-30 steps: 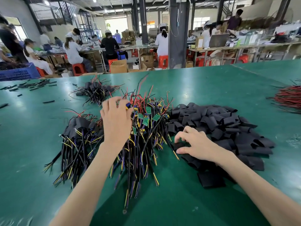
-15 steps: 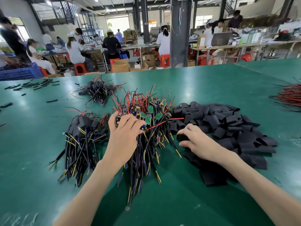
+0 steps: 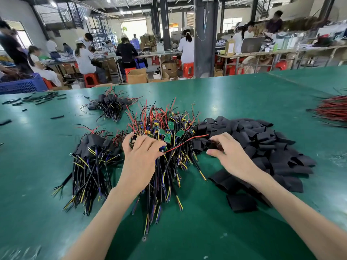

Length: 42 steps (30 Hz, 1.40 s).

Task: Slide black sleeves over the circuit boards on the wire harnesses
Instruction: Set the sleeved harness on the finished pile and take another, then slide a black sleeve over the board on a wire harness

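Since half a second back: left hand [image 3: 139, 156] had drawn one wire harness [image 3: 180, 145] out of the unsleeved pile [image 3: 165, 128] toward the worktop's [image 3: 244, 94] near edge, fingers clenched round its circuit board [image 3: 132, 141] end. Right hand [image 3: 232, 158] pinched a black sleeve [image 3: 208, 145] at the sleeve heap's [image 3: 262, 139] left rim. Best practice, judged: open the sleeve mouth, feed loose wires first, keep the board flat.

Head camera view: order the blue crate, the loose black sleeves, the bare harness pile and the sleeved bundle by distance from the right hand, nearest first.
1. Loose black sleeves, at the fingers of the right hand.
2. Bare harness pile, just left, table centre.
3. Sleeved bundle, farther left.
4. Blue crate, far left, behind the table.
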{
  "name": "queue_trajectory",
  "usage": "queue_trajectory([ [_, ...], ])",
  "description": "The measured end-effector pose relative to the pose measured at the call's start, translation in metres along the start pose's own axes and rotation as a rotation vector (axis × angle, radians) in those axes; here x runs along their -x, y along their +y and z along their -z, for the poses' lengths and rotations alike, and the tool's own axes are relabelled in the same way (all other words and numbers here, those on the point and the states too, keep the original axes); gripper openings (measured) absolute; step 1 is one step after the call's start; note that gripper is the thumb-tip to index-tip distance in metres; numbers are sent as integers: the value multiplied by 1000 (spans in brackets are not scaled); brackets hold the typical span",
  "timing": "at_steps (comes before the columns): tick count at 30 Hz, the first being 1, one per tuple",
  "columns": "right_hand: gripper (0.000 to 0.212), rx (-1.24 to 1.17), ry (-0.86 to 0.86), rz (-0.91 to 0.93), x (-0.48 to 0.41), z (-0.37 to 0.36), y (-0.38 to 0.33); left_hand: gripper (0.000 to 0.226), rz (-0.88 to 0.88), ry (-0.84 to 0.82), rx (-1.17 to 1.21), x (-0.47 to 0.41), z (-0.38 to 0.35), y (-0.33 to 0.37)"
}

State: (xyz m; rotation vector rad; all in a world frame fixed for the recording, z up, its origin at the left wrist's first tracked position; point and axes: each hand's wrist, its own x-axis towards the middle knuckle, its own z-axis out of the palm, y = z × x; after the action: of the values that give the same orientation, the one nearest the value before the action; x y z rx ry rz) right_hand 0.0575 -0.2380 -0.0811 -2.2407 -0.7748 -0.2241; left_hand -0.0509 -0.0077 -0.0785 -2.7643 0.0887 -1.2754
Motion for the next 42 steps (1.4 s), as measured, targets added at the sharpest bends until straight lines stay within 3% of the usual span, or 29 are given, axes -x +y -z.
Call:
queue_trajectory([
  [42, 27, -31, 109, 25, 1, 11, -14, 27, 52, 31, -20, 2, -4, -1],
])
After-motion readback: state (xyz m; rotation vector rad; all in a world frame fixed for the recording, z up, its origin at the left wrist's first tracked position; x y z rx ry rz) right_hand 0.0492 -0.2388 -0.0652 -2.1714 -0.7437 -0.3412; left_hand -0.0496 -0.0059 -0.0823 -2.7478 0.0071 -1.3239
